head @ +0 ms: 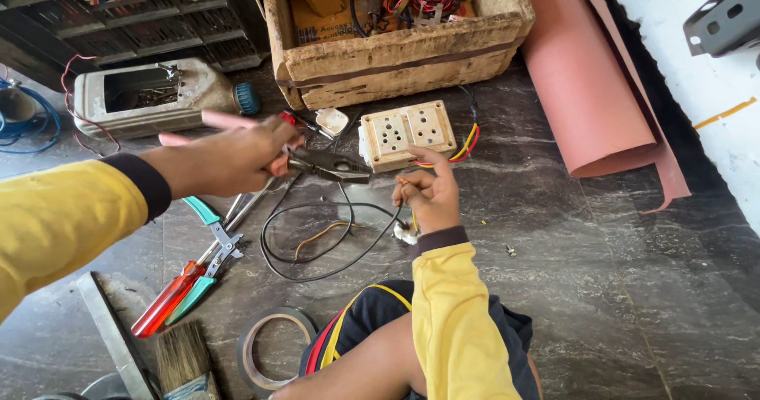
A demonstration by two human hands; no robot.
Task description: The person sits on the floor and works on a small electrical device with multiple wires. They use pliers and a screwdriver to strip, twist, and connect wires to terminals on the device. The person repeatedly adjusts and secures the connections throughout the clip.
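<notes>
Dark veined stone floor, person seated on it. Near edge at 7 o'clock: brush, tape roll, red screwdriver. Bare floor toward 4 o'clock. Left hand, grip closed around pliers; right hand, grip pinched on a thin wire. Socket board just beyond, at 12. Farther: wooden box, pink roll, white wall at 2.
</notes>
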